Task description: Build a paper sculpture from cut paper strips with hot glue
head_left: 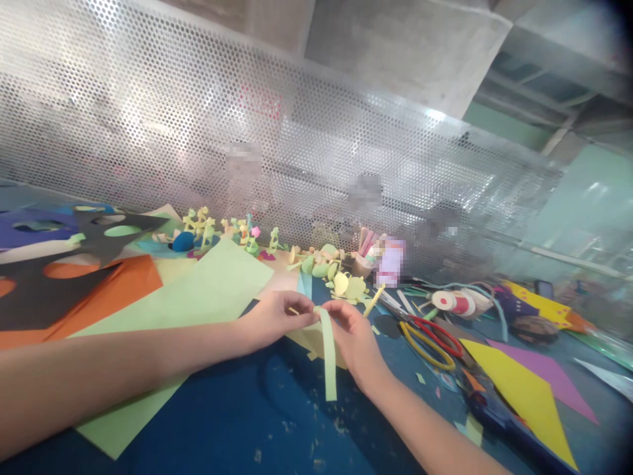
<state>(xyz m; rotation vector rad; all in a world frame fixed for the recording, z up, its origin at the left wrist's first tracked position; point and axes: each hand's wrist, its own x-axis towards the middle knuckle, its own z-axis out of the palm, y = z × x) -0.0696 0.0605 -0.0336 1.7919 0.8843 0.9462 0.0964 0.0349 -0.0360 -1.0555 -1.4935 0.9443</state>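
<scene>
My left hand (277,318) and my right hand (352,336) meet above a blue table (237,422). Both pinch the top end of a narrow light green paper strip (328,359), which hangs down between them towards me. A thin yellowish stick (293,311) pokes out of my left fingers. A large light green paper sheet (198,297) lies under my left forearm.
Orange (119,284) and black paper sheets (34,297) lie at the left. Small paper figures (237,234) and cut shapes line the perforated metal screen (247,132). Right of my hands lie scissors with red and yellow handles (430,340), a tape roll (452,302), and yellow (519,389) and pink sheets (558,379).
</scene>
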